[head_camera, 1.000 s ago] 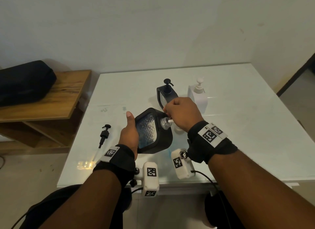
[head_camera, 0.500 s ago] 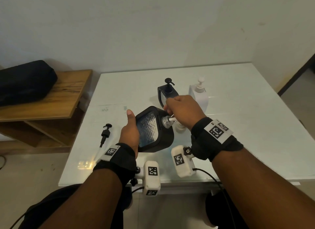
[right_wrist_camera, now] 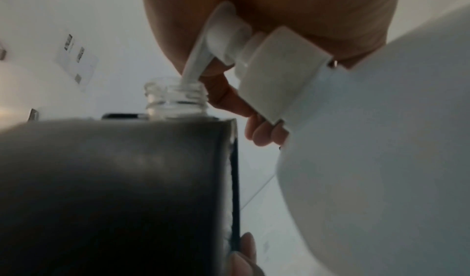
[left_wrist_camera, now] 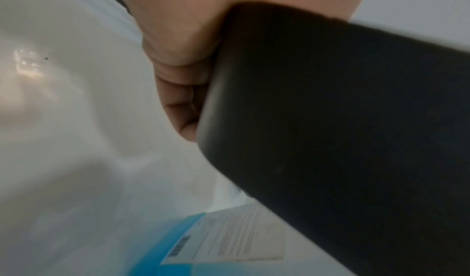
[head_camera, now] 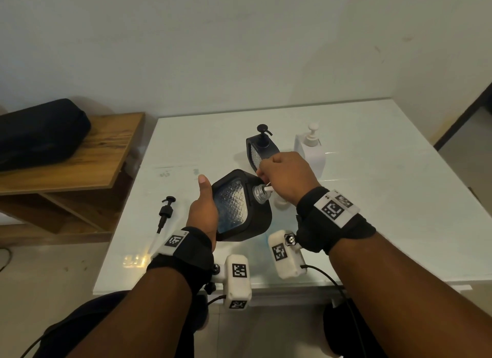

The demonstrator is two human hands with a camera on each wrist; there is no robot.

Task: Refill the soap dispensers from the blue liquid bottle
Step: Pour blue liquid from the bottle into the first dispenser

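Note:
My left hand (head_camera: 205, 200) grips a black soap dispenser (head_camera: 241, 207) and holds it tilted above the table, thumb along its left edge. Its pump is off and its clear glass neck (head_camera: 259, 194) points right. My right hand (head_camera: 282, 172) curls round the white pump head (right_wrist_camera: 229, 39) of the blue liquid bottle (right_wrist_camera: 368, 159). The pump's nozzle (right_wrist_camera: 193, 69) dips into the neck (right_wrist_camera: 175, 97). The bottle's blue and white label (left_wrist_camera: 223, 238) shows under the dispenser (left_wrist_camera: 343, 119). My right hand hides most of the bottle in the head view.
A loose black pump (head_camera: 165, 214) lies on the white table (head_camera: 386, 176) to the left. A second black dispenser (head_camera: 262, 148) and a white dispenser (head_camera: 310, 154) stand behind my hands. A wooden shelf (head_camera: 87, 160) with a black bag (head_camera: 40, 134) stands left of the table.
My right wrist bobbed slightly up and back down over the pump head. The tilted dispenser and my left hand stayed almost in place.

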